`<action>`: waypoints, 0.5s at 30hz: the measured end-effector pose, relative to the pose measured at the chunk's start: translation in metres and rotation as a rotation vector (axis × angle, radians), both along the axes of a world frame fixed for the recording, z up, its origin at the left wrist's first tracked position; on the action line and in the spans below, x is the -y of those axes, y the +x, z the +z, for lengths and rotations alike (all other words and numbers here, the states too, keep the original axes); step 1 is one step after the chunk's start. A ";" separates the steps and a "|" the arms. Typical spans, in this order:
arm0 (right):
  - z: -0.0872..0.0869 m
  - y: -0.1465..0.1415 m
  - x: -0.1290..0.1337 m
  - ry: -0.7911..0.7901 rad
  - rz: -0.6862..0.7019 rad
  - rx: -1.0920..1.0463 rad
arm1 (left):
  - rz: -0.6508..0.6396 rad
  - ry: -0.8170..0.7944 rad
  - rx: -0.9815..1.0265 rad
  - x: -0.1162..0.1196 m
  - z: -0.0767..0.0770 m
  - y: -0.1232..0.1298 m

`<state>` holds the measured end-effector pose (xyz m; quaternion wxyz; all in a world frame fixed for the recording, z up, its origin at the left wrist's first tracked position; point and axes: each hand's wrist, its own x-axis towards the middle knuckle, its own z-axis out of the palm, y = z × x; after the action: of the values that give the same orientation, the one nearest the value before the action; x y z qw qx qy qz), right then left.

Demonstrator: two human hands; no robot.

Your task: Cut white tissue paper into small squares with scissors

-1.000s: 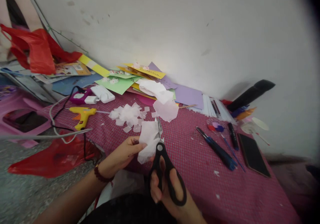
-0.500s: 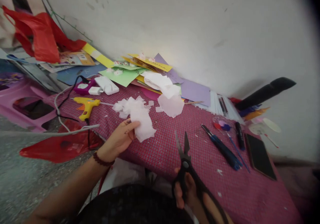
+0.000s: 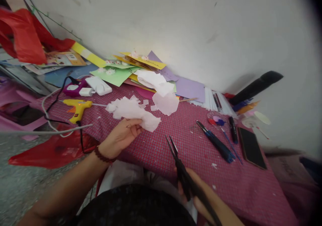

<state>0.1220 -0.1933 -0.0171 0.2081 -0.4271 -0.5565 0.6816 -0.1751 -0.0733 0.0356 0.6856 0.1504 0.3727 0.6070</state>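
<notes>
My desk (image 3: 246,189), under a red checked cloth, as I face it. Far left: a red plastic bag (image 3: 29,43) lying over printed papers. Left: a yellow glue gun (image 3: 79,109), with a purple plug block (image 3: 72,89) and a white device (image 3: 101,86) just beyond. Far middle: overlapping cards, including a green sheet (image 3: 116,76) and a purple sheet (image 3: 190,89), before a pale wall (image 3: 181,28). Right: a blue-handled tool (image 3: 217,146), a black marker (image 3: 233,131) and a dark phone (image 3: 252,148). Beyond the left edge: a pink stool (image 3: 30,98).
</notes>
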 end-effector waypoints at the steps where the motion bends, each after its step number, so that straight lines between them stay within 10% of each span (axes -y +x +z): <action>1: 0.001 0.001 -0.001 -0.007 -0.002 0.009 | 0.003 -0.013 0.019 0.003 0.003 0.000; 15: 0.085 -0.008 -0.036 0.310 0.235 0.274 | -0.034 0.104 0.138 0.032 0.013 -0.005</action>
<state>0.1137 -0.1569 0.0679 0.1129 -0.4109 -0.7236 0.5430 -0.1801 -0.1049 0.0485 0.7111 0.1500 0.2901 0.6227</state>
